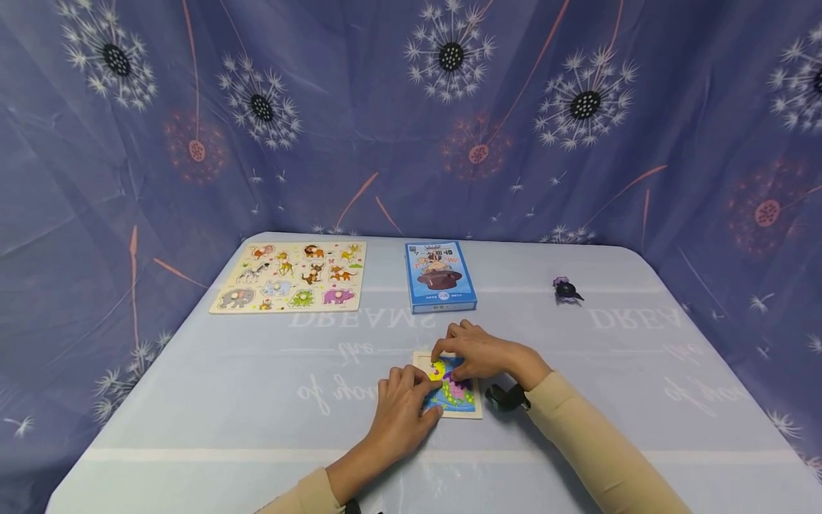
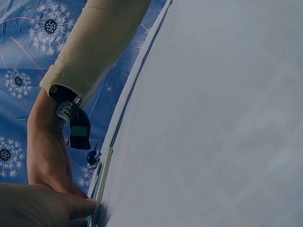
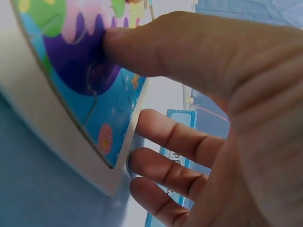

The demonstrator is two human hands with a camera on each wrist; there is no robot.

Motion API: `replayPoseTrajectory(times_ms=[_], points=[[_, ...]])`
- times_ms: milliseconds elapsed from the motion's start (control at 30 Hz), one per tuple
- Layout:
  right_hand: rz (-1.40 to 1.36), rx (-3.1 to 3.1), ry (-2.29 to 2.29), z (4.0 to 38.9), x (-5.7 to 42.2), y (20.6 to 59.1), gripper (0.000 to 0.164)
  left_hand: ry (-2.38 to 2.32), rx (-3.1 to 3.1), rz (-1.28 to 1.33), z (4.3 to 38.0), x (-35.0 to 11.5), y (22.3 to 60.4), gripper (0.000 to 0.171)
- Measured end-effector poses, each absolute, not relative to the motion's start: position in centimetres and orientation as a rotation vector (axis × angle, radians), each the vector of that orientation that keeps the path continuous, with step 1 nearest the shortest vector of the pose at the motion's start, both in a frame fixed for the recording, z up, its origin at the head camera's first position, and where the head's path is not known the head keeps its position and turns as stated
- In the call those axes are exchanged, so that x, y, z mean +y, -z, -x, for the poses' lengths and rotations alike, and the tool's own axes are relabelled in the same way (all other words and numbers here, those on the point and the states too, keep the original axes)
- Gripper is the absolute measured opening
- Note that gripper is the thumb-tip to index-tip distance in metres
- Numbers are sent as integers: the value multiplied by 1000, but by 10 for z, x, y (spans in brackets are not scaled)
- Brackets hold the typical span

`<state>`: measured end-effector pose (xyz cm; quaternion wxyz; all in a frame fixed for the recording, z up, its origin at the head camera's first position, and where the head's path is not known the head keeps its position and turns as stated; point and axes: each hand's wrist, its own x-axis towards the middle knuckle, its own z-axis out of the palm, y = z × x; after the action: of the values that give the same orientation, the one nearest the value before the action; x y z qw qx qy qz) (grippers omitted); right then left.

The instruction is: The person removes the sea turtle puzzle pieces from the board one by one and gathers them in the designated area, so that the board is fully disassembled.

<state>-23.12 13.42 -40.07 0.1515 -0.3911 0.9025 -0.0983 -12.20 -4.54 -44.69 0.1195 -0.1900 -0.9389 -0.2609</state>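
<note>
A small jigsaw puzzle [image 1: 459, 405] in a pale frame lies on the table, with pink, purple, green and yellow shapes on blue. Its upper left part shows bare frame base. My left hand [image 1: 399, 405] holds it at the left side, index finger and thumb reaching onto it. From the far right, my right hand [image 1: 478, 353] reaches over the puzzle. In the right wrist view its thumb [image 3: 137, 49] presses the purple part, and the other fingers [image 3: 173, 137] lie loosely bent beside the frame edge. In the left wrist view the puzzle [image 2: 100, 189] shows edge-on.
Behind the hands stands a blue box [image 1: 441, 277] with a hat picture. A wooden animal peg board [image 1: 292, 277] lies at the back left. A small dark object [image 1: 566, 290] sits at the back right. Dandelion-patterned cloth [image 1: 359, 128] hangs behind the table.
</note>
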Motion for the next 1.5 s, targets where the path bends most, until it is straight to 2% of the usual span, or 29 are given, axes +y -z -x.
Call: replayPoseTrajectory(times_ms=[400,667,933,1200,1500], points=[[1101,2697,196,222,130,400,34,768,-2773,554,123,-46,445,35],[986,2809,395,211,130,410,46,771,-2788,535,121,-46,446,35],[747,2938,552,202,127,419,34,777,-2779,530,121,-46,445,35],[593,2958,532,194,124,418,36,787,-2776,526,122,-46,446,35],[613,2953,584,192,124,418,34,789,-2775,530,121,-46,446,36]])
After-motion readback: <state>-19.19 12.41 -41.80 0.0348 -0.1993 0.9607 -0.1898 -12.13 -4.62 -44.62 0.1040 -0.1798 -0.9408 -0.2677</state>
